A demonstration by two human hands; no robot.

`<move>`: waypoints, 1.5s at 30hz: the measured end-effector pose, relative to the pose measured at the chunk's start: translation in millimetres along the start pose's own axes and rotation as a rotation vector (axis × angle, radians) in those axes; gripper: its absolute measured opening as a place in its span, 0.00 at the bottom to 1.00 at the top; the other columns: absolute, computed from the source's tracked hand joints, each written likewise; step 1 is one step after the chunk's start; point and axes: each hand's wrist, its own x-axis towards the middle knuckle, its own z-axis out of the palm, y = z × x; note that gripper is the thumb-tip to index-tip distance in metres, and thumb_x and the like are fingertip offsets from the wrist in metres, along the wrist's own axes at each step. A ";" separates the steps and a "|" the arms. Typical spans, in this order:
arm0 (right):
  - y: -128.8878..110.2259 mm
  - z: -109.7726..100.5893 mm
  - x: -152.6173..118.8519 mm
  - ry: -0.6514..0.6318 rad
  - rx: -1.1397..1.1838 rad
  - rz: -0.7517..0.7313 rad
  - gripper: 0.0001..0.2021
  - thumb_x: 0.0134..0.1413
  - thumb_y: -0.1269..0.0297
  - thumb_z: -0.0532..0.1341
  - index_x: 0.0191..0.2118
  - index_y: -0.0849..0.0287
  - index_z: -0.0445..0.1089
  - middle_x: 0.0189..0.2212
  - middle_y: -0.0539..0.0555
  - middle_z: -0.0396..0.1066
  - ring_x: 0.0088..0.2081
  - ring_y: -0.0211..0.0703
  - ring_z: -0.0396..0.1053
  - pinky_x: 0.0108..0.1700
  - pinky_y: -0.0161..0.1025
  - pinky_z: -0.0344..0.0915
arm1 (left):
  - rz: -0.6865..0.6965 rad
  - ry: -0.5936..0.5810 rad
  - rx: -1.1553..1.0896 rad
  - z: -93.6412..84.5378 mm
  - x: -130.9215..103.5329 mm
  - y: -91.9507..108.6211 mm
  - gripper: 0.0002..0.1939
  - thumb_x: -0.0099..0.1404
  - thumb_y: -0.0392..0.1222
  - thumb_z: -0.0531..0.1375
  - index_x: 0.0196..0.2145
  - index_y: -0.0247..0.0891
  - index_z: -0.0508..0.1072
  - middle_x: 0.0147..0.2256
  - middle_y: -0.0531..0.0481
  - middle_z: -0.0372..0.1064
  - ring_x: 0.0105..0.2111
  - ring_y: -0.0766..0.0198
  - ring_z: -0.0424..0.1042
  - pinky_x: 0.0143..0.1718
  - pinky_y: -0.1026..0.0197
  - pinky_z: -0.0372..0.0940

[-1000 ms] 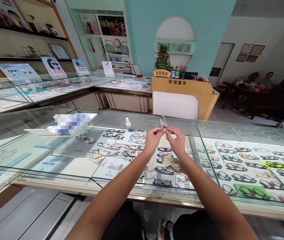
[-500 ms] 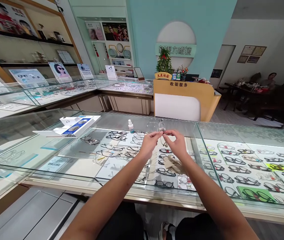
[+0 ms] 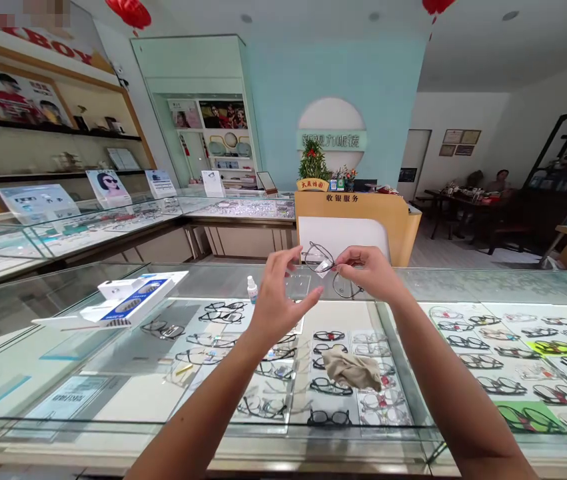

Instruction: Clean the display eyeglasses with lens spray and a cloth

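Note:
A thin dark-rimmed pair of eyeglasses (image 3: 319, 257) is held up above the glass counter, with a small white tag or sticker at one lens. My right hand (image 3: 367, 269) pinches the frame near its middle, so one lens stands to the left and the other hangs below the fingers. My left hand (image 3: 283, 300) is just left of the eyeglasses, thumb and fingers spread apart, with nothing in it. Below my right hand a crumpled beige cloth (image 3: 352, 369) lies on the counter. A small white bottle (image 3: 252, 289) stands behind my left hand.
The glass display counter (image 3: 128, 360) holds rows of eyeglasses (image 3: 330, 385). An opened white and blue box (image 3: 136, 300) lies on its left part. Beyond stand a yellow cashier desk (image 3: 403, 227) and, far right, a person (image 3: 502, 179) at a table.
My left hand has let go of the eyeglasses and opened to their left. My right hand keeps hold, with the eyeglasses now turned. The camera view has tilted up.

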 end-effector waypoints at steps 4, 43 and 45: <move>-34.6 -27.1 13.5 -0.215 -0.038 0.015 0.04 0.52 0.65 0.66 0.31 0.58 0.78 0.32 0.53 0.80 0.34 0.42 0.73 0.38 0.38 0.67 | 0.211 -0.079 0.077 -11.3 32.5 1.9 0.36 0.64 0.52 0.72 0.67 0.46 0.68 0.60 0.42 0.72 0.59 0.50 0.72 0.59 0.47 0.70; -10.3 -19.0 0.1 0.391 -0.306 -0.210 0.10 0.67 0.56 0.65 0.45 0.53 0.83 0.41 0.55 0.84 0.38 0.46 0.77 0.43 0.44 0.75 | 0.238 0.289 0.272 -20.5 51.9 -6.3 0.26 0.59 0.59 0.75 0.48 0.41 0.77 0.37 0.50 0.78 0.36 0.59 0.76 0.42 0.55 0.72; -10.1 -18.8 -0.1 0.390 -0.323 -0.199 0.11 0.67 0.56 0.65 0.44 0.53 0.84 0.41 0.55 0.84 0.38 0.47 0.77 0.44 0.44 0.75 | 0.246 0.292 0.279 -20.2 50.4 -4.9 0.27 0.59 0.59 0.75 0.48 0.41 0.77 0.37 0.50 0.78 0.36 0.60 0.75 0.42 0.55 0.72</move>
